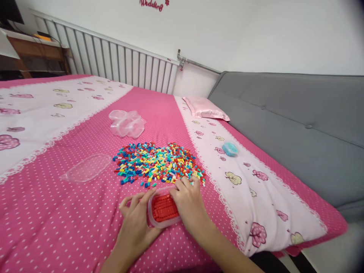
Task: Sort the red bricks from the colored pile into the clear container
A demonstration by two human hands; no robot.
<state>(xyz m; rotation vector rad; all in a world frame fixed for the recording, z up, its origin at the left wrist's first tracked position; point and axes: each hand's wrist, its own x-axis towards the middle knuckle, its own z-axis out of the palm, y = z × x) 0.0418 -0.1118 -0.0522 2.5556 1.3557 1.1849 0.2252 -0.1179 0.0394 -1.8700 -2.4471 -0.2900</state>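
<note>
My left hand grips a clear plastic container by its left side, thumb below and fingers along the wall. Inside, small red building bricks lie in neat rows. My right hand reaches over the container's right end with its fingers curled and pressed together at the bricks. Whatever sits between those fingertips is hidden. Just beyond both hands spreads a loose pile of multicoloured building bricks on the bed.
A clear lid lies flat to the left. Several clear containers are heaped behind the pile. On the right sits a round tub with blue contents. Farther back are a pink pillow and a grey headboard.
</note>
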